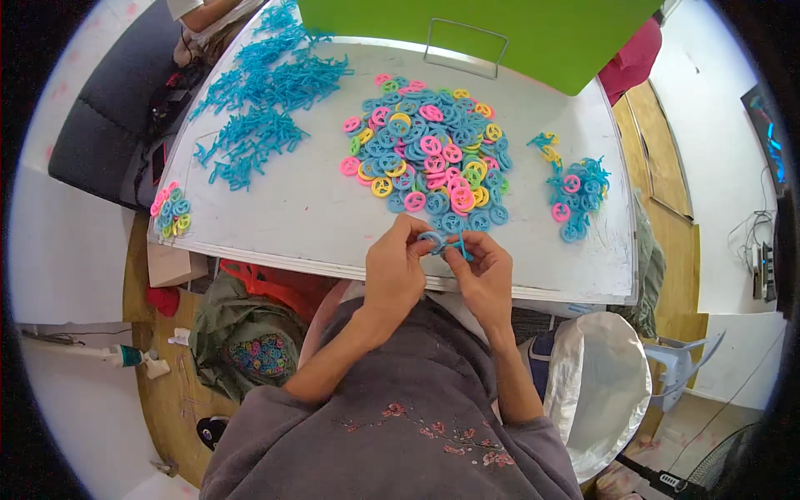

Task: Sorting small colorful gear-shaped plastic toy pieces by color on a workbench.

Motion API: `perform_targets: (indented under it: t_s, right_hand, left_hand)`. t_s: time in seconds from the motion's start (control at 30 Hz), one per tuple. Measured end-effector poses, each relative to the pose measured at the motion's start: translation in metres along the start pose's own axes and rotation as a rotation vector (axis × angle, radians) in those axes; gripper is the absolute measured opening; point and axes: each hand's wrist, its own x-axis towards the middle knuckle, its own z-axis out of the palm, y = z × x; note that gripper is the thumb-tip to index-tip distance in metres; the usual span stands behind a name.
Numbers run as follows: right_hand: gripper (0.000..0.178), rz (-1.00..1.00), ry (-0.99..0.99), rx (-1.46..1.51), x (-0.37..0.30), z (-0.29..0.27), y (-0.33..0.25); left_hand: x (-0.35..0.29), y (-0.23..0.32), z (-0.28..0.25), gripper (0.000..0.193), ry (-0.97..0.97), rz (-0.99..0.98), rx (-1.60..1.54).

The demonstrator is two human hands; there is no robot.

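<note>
Near the table's front edge, my left hand (398,265) pinches a small blue plastic wheel (432,241) with spokes. My right hand (483,275) is closed on a blue branched plastic piece (463,245), held right up against the wheel. Whether the two parts are joined I cannot tell, as my fingers cover much of them. Just beyond my hands spreads a big heap of small wheels (433,154) in blue, pink, yellow and green. At the far left lie piles of loose blue branched pieces (258,142).
To the right sits a pile of blue pieces with wheels on them (575,196). A small wheel cluster (172,210) lies at the table's left corner. A green board (483,33) stands at the back. Below are a sack of wheels (260,354) and a silvery white bag (602,383).
</note>
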Motion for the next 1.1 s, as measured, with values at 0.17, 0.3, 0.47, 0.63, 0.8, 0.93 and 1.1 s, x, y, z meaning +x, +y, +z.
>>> perform_targets:
  t_s: [0.17, 0.3, 0.47, 0.63, 0.8, 0.93, 1.1]
  right_hand:
    - [0.024, 0.093, -0.027, 0.066, 0.002, -0.004, -0.001]
    - [0.029, 0.095, -0.033, 0.032, 0.002, -0.004, 0.0]
    - [0.031, 0.091, -0.01, 0.041, 0.003, -0.004, 0.007]
    - [0.031, 0.069, 0.0, 0.041, -0.001, -0.001, -0.009]
    - [0.014, -0.177, 0.065, -0.367, 0.001, -0.004, 0.001]
    - [0.013, -0.071, 0.104, -0.243, 0.0, 0.001, -0.007]
    - [0.013, -0.076, 0.089, -0.183, 0.001, -0.002, 0.003]
  left_hand:
    - [-0.007, 0.005, 0.008, 0.023, 0.071, 0.167, 0.146]
    - [-0.01, 0.003, 0.012, 0.026, 0.108, 0.213, 0.175]
    - [-0.008, 0.005, 0.011, 0.025, 0.098, 0.202, 0.149]
    - [0.002, -0.003, -0.001, 0.021, -0.016, 0.042, -0.049]
    - [0.001, -0.004, -0.004, 0.024, -0.072, -0.112, -0.263]
    - [0.001, 0.001, -0.001, 0.024, -0.073, -0.163, -0.334]
    - [0.003, 0.001, -0.002, 0.022, -0.121, -0.216, -0.373]
